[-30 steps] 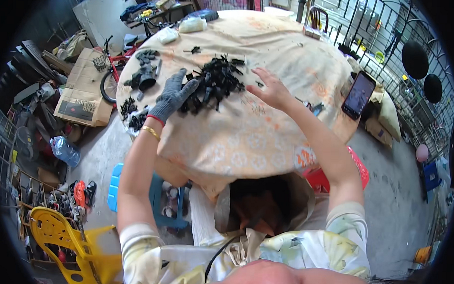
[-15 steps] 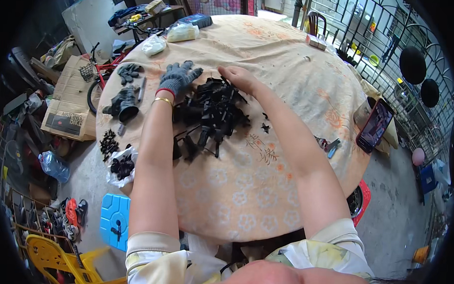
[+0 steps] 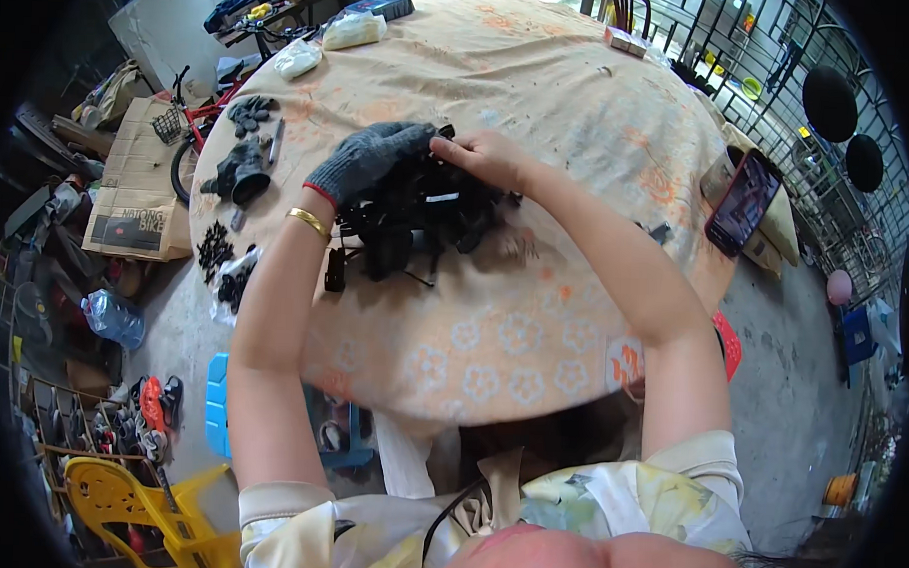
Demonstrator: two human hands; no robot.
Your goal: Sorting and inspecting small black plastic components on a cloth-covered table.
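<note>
A tangled heap of black plastic-looking parts is between my two hands on the cloth-covered round table. My left hand, in a grey knit glove with a red cuff, curls over the heap's far left side. Bare, my right hand closes on its far right edge, thumb near the gloved fingertips. One dark piece hangs at the heap's left. Most of the left fingertips are hidden, and I cannot tell whether the heap is lifted off the cloth.
Left of the heap lie a grey glove, a dark cup-shaped piece, a marker-like stick, small black bits and a white bag with black parts. A phone stands at the right edge. White bags lie far back.
My left hand has gone from spread fingers to curling over the heap. My right hand has come in against it, elbows bending outward. The heap looks gathered and shifted; the view has tilted.
</note>
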